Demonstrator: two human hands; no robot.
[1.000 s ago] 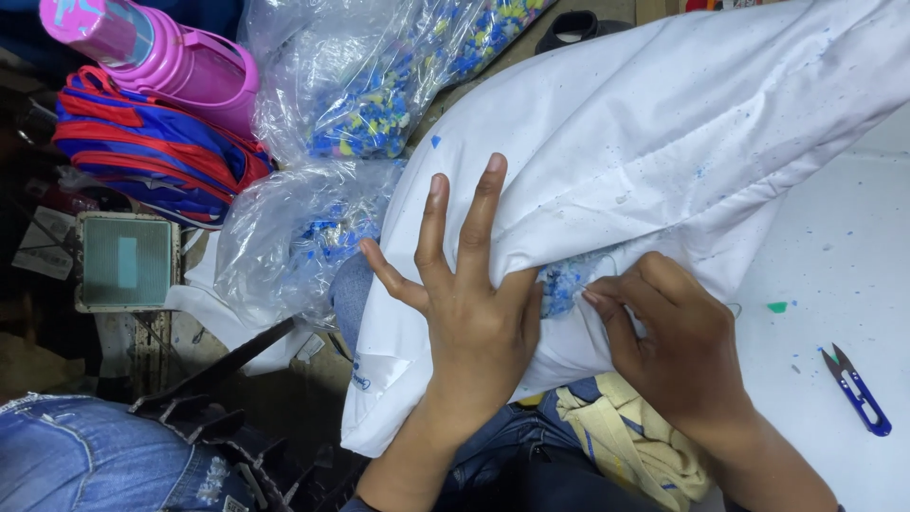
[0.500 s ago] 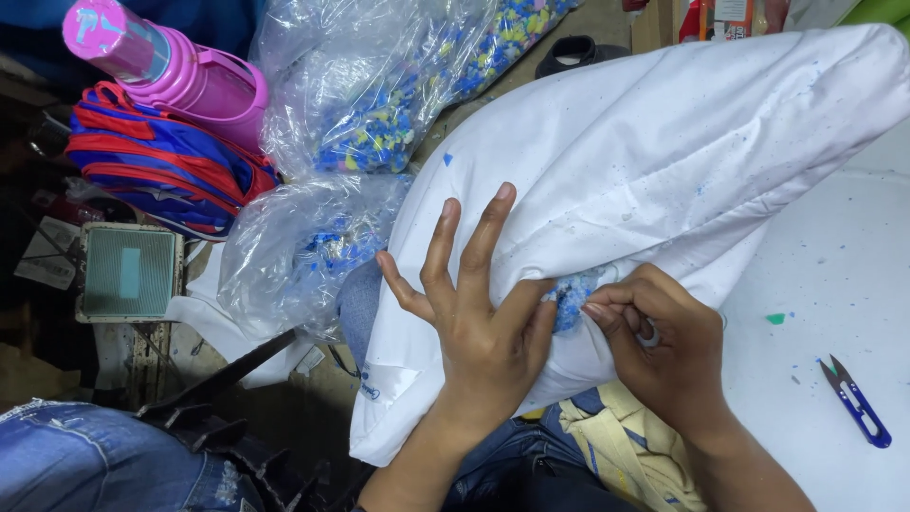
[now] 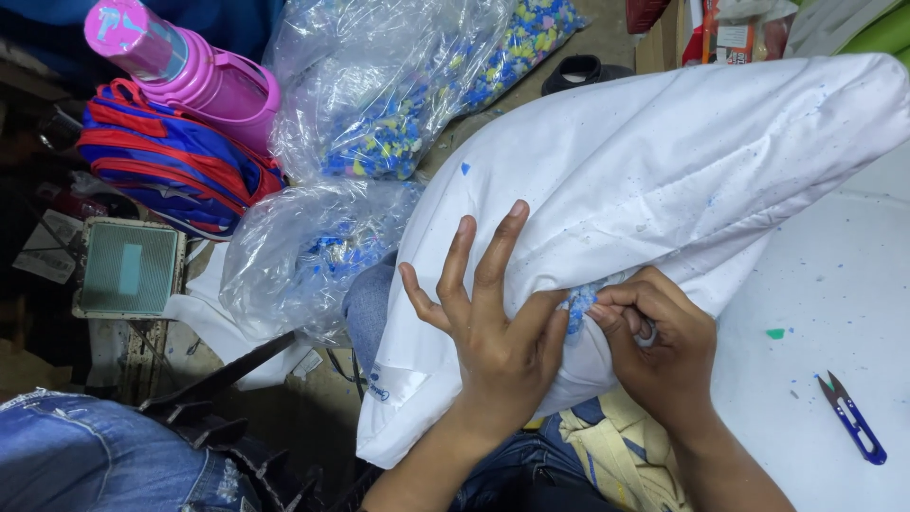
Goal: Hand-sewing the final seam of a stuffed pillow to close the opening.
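A stuffed white pillow (image 3: 664,180) lies across my lap and a white table. My left hand (image 3: 493,332) rests flat on its lower edge, fingers spread, thumb pressing beside a small gap where blue foam bits (image 3: 580,303) show. My right hand (image 3: 659,341) pinches the fabric at that gap with closed fingers; whether it holds anything small is hidden.
Small blue thread snips (image 3: 853,417) lie on the white table (image 3: 825,313) at the right. Clear plastic bags of blue and yellow foam pieces (image 3: 398,104) sit at the top left, beside a pink bottle (image 3: 190,66) and a red-and-blue backpack (image 3: 161,161).
My right hand has curled tighter at the pillow's gap and shifted slightly. My left hand stays pressed on the pillow, fingers a little more spread.
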